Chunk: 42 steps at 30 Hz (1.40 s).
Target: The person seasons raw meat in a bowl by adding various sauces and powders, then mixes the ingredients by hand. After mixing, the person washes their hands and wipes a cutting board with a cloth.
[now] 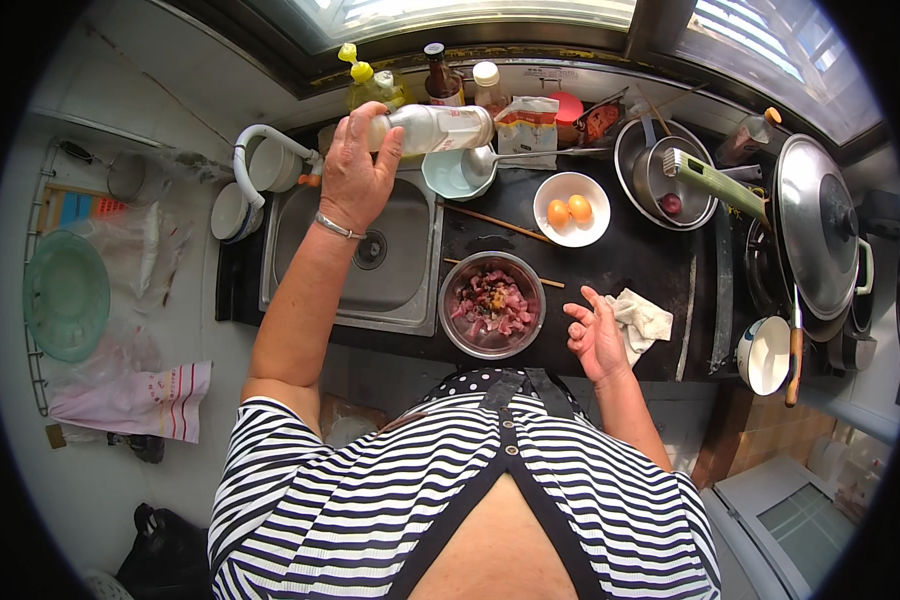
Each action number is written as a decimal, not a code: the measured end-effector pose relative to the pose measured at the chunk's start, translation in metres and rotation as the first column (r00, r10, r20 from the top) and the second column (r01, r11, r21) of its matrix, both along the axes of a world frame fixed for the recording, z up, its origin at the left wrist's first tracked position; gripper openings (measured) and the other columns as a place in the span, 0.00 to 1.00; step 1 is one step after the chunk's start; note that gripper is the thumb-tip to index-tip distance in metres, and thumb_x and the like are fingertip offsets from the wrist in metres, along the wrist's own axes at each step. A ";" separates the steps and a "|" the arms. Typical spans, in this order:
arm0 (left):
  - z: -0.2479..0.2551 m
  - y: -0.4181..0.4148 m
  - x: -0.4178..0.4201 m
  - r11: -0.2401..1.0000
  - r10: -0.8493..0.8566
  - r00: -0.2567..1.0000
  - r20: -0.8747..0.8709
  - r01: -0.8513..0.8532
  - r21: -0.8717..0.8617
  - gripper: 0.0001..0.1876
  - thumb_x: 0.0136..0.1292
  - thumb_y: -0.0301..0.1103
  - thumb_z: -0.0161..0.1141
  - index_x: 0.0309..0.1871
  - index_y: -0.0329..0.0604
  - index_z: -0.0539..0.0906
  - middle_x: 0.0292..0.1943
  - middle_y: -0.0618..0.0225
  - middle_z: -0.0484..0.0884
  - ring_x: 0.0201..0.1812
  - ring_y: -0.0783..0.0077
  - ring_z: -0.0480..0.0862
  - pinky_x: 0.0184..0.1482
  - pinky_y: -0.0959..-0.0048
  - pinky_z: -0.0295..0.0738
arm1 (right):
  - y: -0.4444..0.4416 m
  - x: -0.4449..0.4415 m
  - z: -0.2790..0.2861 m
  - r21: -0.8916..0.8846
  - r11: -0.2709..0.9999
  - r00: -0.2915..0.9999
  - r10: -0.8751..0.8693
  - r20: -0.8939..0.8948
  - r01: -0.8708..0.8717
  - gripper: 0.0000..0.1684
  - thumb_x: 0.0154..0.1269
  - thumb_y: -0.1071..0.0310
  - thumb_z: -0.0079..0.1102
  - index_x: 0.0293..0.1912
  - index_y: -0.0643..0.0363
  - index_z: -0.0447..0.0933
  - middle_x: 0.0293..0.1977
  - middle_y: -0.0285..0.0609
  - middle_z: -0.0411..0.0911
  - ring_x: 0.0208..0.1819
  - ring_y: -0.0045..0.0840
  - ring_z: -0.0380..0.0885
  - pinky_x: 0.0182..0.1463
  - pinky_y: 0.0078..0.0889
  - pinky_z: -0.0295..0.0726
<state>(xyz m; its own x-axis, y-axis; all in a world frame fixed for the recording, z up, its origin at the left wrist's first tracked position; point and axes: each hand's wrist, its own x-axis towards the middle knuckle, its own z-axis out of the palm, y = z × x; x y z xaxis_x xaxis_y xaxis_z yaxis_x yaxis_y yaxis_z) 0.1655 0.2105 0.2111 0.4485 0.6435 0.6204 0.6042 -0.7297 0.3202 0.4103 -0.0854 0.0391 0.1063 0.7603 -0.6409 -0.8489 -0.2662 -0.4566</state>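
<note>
My left hand point(360, 161) grips a clear bottle point(450, 129) with a label, holding it by its left end above the back of the counter. In the picture the bottle lies almost level. Beneath it is a pale green bowl point(450, 171), with a metal spoon point(482, 166) resting across the rim. My right hand point(598, 334) holds nothing; its fingers are spread and partly bent beside a crumpled white cloth point(643, 321). Between the hands, a steel bowl point(450, 330) contains cut raw meat point(495, 304) with seasoning on top. A white bowl point(571, 238) with two eggs point(570, 211) stands behind it.
A steel sink point(307, 262) is at the left. Chopsticks point(495, 223) lie on the black counter point(630, 259). Several bottles line the window sill. Nested steel bowls point(630, 161), a green-handled tool point(712, 180), a lidded pan point(814, 225) and a wooden-handled knife point(795, 360) are on the right.
</note>
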 end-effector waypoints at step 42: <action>-0.119 0.023 0.541 0.715 -0.677 0.684 -0.272 0.698 -0.027 0.23 0.64 0.35 0.65 0.61 0.46 0.73 0.54 0.55 0.80 0.55 0.48 0.80 0.57 0.58 0.77 | -0.138 0.020 -0.075 -0.167 0.968 0.982 -0.180 0.053 0.186 0.16 0.76 0.60 0.54 0.56 0.59 0.74 0.36 0.36 0.79 0.27 0.10 0.70 0.27 0.13 0.69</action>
